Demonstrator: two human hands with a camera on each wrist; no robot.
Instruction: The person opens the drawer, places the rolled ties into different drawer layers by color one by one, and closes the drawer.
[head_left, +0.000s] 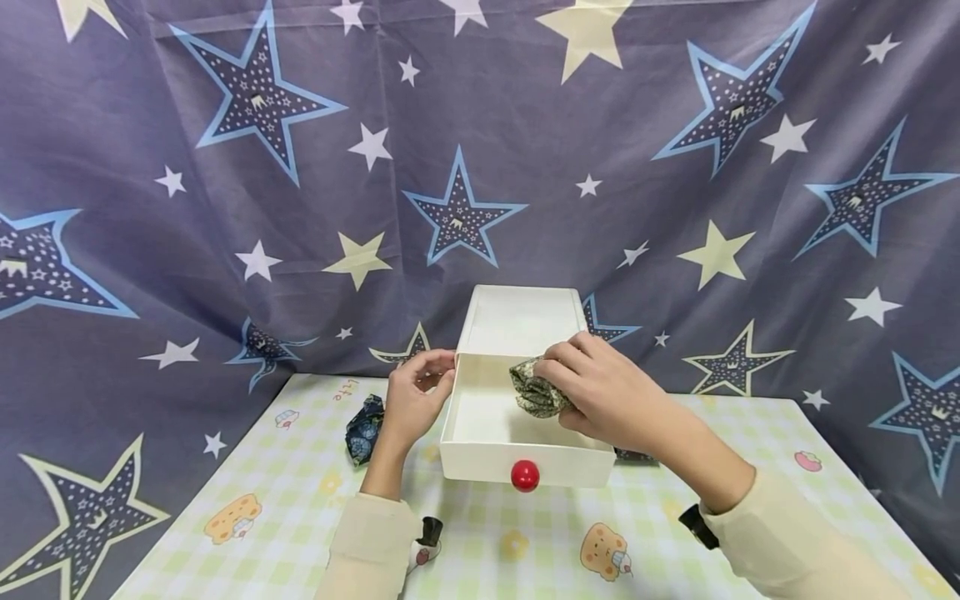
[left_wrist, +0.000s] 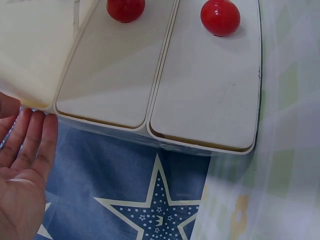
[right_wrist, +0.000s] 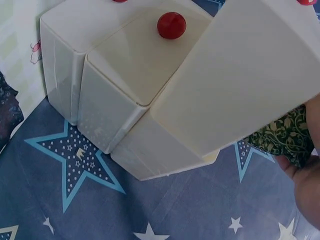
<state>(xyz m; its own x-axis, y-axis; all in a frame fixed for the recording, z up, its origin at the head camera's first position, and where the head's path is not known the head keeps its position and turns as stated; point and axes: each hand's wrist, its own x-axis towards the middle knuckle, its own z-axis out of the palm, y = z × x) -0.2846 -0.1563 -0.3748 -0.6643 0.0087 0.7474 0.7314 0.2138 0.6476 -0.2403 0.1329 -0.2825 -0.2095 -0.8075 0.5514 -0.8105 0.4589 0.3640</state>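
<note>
Gripping crumpled green patterned cloth [head_left: 536, 392] — right hand [head_left: 607, 396].

A pale checked surface [head_left: 285, 533] carries a white drawer box [head_left: 525, 467]; left of the box lies a dark crumpled cloth [head_left: 364, 428].

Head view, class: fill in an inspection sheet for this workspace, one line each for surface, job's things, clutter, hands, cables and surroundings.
Surface: table under a pale checked cloth with cartoon prints.
Job's things: white drawer unit; top drawer pulled out, red knob; green patterned cloth bundle over the drawer.
Clutter: dark blue patterned cloth bundle left of the drawer.
Hands: left hand touches the drawer's left wall; right hand grips the green bundle.
Cables: nothing seen.
Surroundings: star-print curtain behind.
</note>
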